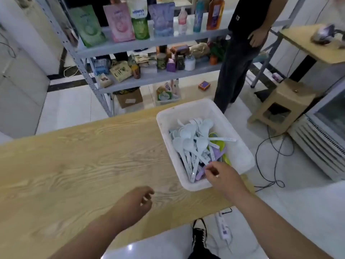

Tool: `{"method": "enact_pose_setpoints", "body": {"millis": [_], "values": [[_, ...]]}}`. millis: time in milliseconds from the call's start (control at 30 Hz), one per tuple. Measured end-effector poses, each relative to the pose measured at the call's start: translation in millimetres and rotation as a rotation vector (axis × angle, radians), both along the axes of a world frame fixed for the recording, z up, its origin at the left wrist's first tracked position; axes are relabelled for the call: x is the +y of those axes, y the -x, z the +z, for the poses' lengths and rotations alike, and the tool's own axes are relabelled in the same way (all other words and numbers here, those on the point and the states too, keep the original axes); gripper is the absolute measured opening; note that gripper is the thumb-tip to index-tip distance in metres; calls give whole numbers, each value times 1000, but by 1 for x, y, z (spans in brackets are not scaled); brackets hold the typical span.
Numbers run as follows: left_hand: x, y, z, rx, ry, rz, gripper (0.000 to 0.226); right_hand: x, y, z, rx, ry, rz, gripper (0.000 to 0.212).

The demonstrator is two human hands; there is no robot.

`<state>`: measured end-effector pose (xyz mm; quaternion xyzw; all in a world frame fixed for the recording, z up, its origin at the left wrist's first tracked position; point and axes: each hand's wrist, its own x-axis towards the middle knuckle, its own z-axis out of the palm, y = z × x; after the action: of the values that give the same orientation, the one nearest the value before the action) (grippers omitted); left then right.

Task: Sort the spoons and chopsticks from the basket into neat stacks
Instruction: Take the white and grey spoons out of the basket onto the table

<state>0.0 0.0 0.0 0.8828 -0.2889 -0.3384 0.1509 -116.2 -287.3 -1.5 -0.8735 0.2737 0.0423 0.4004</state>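
Spoons [192,143] lie heaped in the white basket [240,156], right side of table [74,165]. Your right grip [221,176] meets their near handles; hold cannot be told. Left grip [136,200] loosely curled, empty.

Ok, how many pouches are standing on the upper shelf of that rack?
4, in a row left to right: green pouch, pink pouch, green-and-white pouch, purple pouch. More may be hidden behind them.

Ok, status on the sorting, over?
Left grip open, empty over table. Right grip in white basket at spoon handles, hold unclear. No stacks yet. Nothing blocking.
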Motion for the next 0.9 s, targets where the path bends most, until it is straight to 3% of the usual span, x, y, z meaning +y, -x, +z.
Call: {"method": "enact_pose_setpoints", "body": {"millis": [133,200,267,367,400,467,567,733,800,900], "values": [[-106,-30,10,-30,125,98,35,-52,-54,-17,153,107,10,20],[-148,-37,9,88,149,242,45,-60,-74,-32,214,106,49,24],[-178,-44,3,184,103,418,52,-63,-84,-44,261,114,92,36],[-209,-49,-6,170,-47,451,19,-61,-94,-56,261,89,54,51],[-217,-49,-10,170,-74,454,17,-57,-94,-60,270,104,57,59],[-228,-49,-20,181,-102,440,38,-49,-94,-67,288,177,101,69],[-239,-46,-30,157,-82,569,56,-40,-92,-82,308,248,141,58],[-250,-46,-49,101,-9,755,49,-43,-95,-84,328,75,58,42],[-251,-48,-55,97,11,788,41,-49,-94,-82,297,-71,-18,43],[-247,-49,-62,124,19,708,9,-58,-89,-75,235,-219,-98,38]]}}
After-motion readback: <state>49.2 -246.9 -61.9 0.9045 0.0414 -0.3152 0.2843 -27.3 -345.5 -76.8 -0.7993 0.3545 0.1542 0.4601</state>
